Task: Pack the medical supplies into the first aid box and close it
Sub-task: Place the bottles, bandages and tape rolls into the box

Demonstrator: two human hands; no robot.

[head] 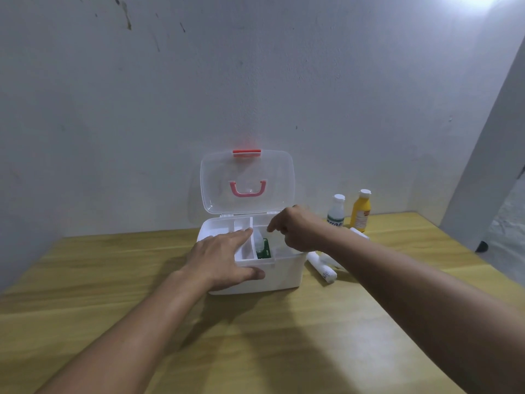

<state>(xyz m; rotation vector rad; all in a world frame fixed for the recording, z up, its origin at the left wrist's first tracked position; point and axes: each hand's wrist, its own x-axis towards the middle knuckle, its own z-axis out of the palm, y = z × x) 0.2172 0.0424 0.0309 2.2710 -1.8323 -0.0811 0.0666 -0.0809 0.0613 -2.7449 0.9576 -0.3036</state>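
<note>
First aid box [279, 273] sits mid wooden table [113, 280], clear lid [247, 180] propped open against pale wall [142, 95]. Light stiff plastic, probably slides; hold by side walls. Left hand [221, 260] spread flat, bracing front rim. Right hand [298, 230] fingers curled over the open compartment, grip unclear. Yellow bottle [360, 210] and white roll [322, 267] outside, right.

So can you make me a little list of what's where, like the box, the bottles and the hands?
box: white first aid box, lid open and upright
inside box: bottle with green label
left hand: flat on the box's tray, thumb on front wall
right hand: over the box, fingers curled; grip unclear
still outside: yellow bottle, clear bottle, white rolls
surface: wooden table
</note>
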